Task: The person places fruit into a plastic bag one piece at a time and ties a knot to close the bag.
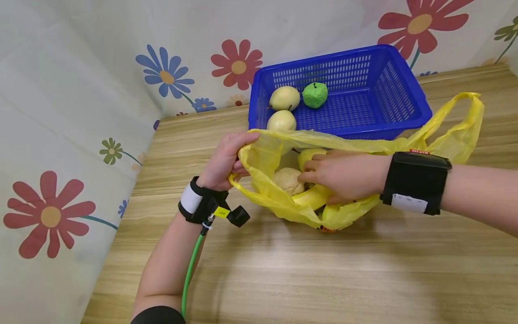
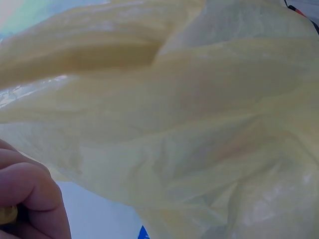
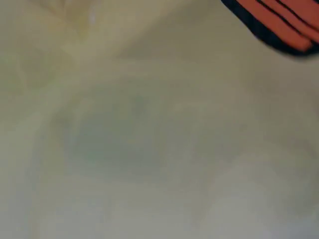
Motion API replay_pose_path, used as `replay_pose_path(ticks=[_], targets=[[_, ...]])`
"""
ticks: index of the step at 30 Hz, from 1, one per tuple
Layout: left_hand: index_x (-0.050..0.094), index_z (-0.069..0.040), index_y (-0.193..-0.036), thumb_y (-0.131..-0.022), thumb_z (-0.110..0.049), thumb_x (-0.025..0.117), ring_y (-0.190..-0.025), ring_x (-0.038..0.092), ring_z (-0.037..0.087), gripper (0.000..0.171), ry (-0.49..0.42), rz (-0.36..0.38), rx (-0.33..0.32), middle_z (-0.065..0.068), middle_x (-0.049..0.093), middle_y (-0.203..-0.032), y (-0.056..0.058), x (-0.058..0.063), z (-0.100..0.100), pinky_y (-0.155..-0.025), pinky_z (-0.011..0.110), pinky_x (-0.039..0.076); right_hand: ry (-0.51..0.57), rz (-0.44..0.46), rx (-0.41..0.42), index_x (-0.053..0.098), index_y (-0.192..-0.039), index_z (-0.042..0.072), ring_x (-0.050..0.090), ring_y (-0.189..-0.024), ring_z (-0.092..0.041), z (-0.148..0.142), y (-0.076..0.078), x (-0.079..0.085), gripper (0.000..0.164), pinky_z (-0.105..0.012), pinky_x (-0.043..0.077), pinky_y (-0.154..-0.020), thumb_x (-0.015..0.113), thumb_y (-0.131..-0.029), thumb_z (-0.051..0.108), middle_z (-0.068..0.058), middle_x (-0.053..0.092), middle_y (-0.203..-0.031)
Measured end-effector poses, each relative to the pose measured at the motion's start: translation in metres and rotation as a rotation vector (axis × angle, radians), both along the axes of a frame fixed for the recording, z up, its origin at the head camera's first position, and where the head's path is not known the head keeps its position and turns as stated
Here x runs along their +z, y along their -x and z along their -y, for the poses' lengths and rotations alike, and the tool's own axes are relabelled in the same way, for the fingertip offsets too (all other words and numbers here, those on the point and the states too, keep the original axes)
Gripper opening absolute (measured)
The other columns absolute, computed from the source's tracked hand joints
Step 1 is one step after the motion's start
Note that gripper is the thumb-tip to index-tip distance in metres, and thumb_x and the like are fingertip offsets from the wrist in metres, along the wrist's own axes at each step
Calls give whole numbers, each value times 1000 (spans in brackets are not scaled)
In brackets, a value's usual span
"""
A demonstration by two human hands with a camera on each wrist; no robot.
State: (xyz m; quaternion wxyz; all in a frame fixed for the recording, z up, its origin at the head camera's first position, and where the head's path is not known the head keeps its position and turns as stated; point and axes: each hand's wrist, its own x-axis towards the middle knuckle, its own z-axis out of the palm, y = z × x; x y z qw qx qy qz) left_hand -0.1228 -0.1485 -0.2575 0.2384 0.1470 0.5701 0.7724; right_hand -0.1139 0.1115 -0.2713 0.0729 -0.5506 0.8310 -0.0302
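My left hand (image 1: 226,162) pinches the rim of a yellow plastic bag (image 1: 263,173) at its left end, thumb over the edge. In the left wrist view its curled fingers (image 2: 35,194) show at the lower left beside the film. My right hand (image 1: 344,173) reaches into the bag's mouth, fingertips over the fruit. A beige, round, ridged fruit (image 1: 288,181) lies just left of those fingertips. Behind them sits a yellow fruit (image 1: 310,156), and a smooth yellow piece (image 1: 311,198) lies in front. I cannot tell whether the right fingers grip anything. Blurred bag film fills the right wrist view.
A blue plastic basket (image 1: 408,103) stands behind the bag on the wooden table (image 1: 323,279). At its left end are two pale yellow pears (image 1: 285,98) and a green, rough-skinned fruit (image 1: 314,95). A green cable (image 1: 190,270) runs along the left forearm.
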Motion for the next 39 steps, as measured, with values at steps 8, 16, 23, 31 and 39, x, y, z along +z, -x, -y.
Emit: replay_pose_path(ticks=[8, 16, 23, 31, 39], targets=[[53, -10, -61, -100, -14, 43, -36, 28, 8, 40, 89, 10, -34, -5, 37, -47, -3, -11, 9, -39, 19, 22, 25, 57, -136, 43, -147, 21, 46, -126, -32, -20, -13, 36, 84, -55, 42, -95, 81, -75, 44, -10, 48, -140], [58, -8, -68, -98, -17, 47, -37, 29, 7, 33, 137, 36, -30, -6, 39, -49, -5, -13, 15, -39, 19, 21, 17, -130, -246, 31, -152, 16, 14, -143, -41, -53, 6, 48, 113, -64, 13, -108, 83, -62, 61, -17, 22, -156], [64, -7, -73, -97, -16, 48, -38, 31, 8, 30, 241, 32, -55, -2, 49, -54, -4, -15, 18, -40, 20, 23, -55, 53, -512, 20, -155, 17, 28, -135, -49, -83, 18, 27, 116, -69, 30, -97, 76, -67, 67, -21, 25, -154], [57, -9, -63, -96, -15, 46, -38, 30, 13, 36, 337, -13, -193, -1, 49, -55, -6, -16, 21, -40, 20, 24, 185, 87, -546, 52, -127, 8, 60, -94, -26, -95, 7, 16, 47, -44, 52, -78, 74, -86, 11, -11, 62, -110], [55, -11, -68, -93, -36, 64, -39, 29, 11, 37, 89, 38, -324, -2, 42, -53, -14, 2, 13, -41, 21, 21, 196, 349, -621, 58, -99, 13, 44, -63, -13, -100, 1, 16, 22, -27, 35, -57, 44, -95, -3, 2, 49, -75]])
